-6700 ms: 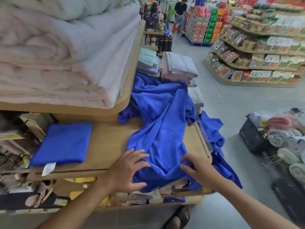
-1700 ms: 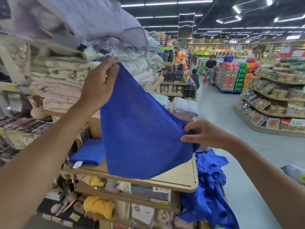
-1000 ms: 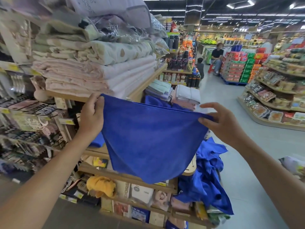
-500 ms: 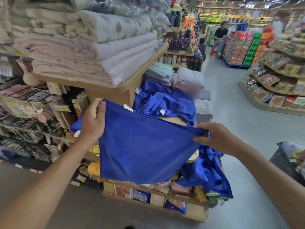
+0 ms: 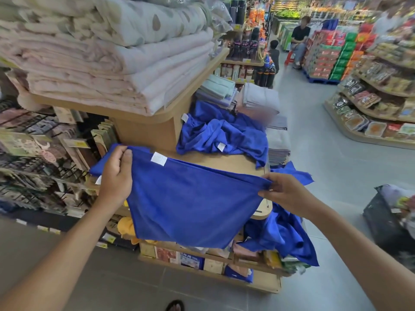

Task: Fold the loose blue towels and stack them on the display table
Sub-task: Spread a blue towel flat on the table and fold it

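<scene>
Just the head view here. The left grip (image 5: 116, 173) has its fingers and thumb curled round the top left corner of a blue towel (image 5: 190, 209), and the right grip (image 5: 285, 194) pinches the top right corner, so both are closed on the same cloth. The towel is stretched out between them in the air, its top edge sloping down toward the right, and the rest hangs in front of the wooden worktop (image 5: 224, 160), covering most of its front edge. A white tag (image 5: 158, 158) sits on the top edge near the left grip. Peeking out left of that grip is a bit of another blue towel lying on the worktop, can't tell how neatly it's folded. Further back on the worktop there's a crumpled blue pile (image 5: 224, 135), and more blue cloth (image 5: 285, 234) hangs off the right end, down toward the floor. Above the worktop, an upper shelf carries pink blankets (image 5: 112, 70). Behind the pile are grey folded towels (image 5: 260, 97). A dark basket (image 5: 386, 221) stands on the floor at far right.
</scene>
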{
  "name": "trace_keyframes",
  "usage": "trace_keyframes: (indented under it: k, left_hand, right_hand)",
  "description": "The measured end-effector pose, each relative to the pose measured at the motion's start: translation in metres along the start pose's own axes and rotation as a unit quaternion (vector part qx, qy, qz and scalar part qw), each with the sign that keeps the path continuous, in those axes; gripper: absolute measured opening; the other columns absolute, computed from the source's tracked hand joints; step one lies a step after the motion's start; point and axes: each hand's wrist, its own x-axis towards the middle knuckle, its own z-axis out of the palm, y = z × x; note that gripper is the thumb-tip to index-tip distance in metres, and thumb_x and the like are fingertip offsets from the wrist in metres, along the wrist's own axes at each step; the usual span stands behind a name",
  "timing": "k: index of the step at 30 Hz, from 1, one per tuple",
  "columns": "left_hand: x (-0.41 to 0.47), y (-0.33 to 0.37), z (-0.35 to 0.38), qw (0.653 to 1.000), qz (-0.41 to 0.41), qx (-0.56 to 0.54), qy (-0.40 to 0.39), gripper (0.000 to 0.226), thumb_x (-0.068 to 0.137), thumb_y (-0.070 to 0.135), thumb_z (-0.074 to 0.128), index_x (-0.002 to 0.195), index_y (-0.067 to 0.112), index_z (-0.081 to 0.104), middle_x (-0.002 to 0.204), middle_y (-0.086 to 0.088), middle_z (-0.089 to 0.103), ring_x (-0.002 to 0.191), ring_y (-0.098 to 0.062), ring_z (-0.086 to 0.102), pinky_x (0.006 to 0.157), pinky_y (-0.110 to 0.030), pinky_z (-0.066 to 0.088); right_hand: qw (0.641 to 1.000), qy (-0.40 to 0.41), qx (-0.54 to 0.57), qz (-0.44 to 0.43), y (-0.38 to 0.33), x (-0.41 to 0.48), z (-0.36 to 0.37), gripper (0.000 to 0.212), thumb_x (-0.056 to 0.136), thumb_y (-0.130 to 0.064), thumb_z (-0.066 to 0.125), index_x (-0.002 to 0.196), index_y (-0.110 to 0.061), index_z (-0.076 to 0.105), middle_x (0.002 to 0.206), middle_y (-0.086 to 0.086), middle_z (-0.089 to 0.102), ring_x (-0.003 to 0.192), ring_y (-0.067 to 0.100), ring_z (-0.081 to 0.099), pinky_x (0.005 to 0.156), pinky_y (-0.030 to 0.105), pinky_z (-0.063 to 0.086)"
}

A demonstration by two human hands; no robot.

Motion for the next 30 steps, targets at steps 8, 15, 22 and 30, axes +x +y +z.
trace_keyframes:
  k: [8, 15, 22, 30]
  left_hand:
    - [-0.007, -0.008, -0.005, 0.999, -0.04, -0.01, 0.0, 0.029, 0.109, 0.04, 0.036, 0.093, 0.023, 0.054, 0.085, -0.011, 0.054, 0.072, -0.008, 0.05, 0.063, -0.02, 0.038]
    - [-0.012, -0.015, -0.016, 0.982, -0.154, -0.107, 0.001, 0.019, 0.094, 0.063, 0.051, 0.101, 0.051, 0.065, 0.115, 0.019, 0.065, 0.105, -0.002, 0.061, 0.092, -0.027, 0.049]
    - [0.014, -0.034, -0.016, 0.993, -0.104, -0.031, -0.049, 0.022, 0.093, 0.062, 0.048, 0.094, 0.05, 0.066, 0.089, 0.028, 0.066, 0.081, 0.013, 0.056, 0.075, -0.021, 0.042]
    - [0.071, -0.105, 0.054, 0.985, -0.102, 0.059, -0.126, 0.028, 0.103, 0.039, 0.049, 0.1, 0.016, 0.066, 0.064, 0.001, 0.065, 0.072, -0.021, 0.066, 0.07, -0.04, 0.047]
  right_hand:
    - [0.99, 0.114, 0.074, 0.03, 0.002, 0.0, 0.012, 0.012, 0.092, -0.007, 0.074, 0.094, -0.018, 0.079, 0.081, 0.008, 0.077, 0.068, 0.012, 0.063, 0.068, 0.028, 0.052]
    - [0.997, 0.03, 0.069, 0.006, -0.01, -0.014, 0.004, 0.029, 0.095, -0.033, 0.062, 0.071, -0.022, 0.074, 0.062, -0.005, 0.057, 0.057, 0.011, 0.046, 0.058, 0.023, 0.038]
    - [0.985, 0.104, 0.134, 0.031, -0.004, 0.011, -0.001, 0.035, 0.101, -0.017, 0.061, 0.067, -0.027, 0.064, 0.053, -0.004, 0.046, 0.044, 0.011, 0.042, 0.046, 0.016, 0.037]
    - [0.947, 0.216, 0.16, 0.177, 0.044, 0.08, 0.021, 0.009, 0.099, -0.017, 0.068, 0.091, -0.015, 0.068, 0.077, 0.003, 0.066, 0.058, 0.019, 0.072, 0.054, 0.025, 0.058]
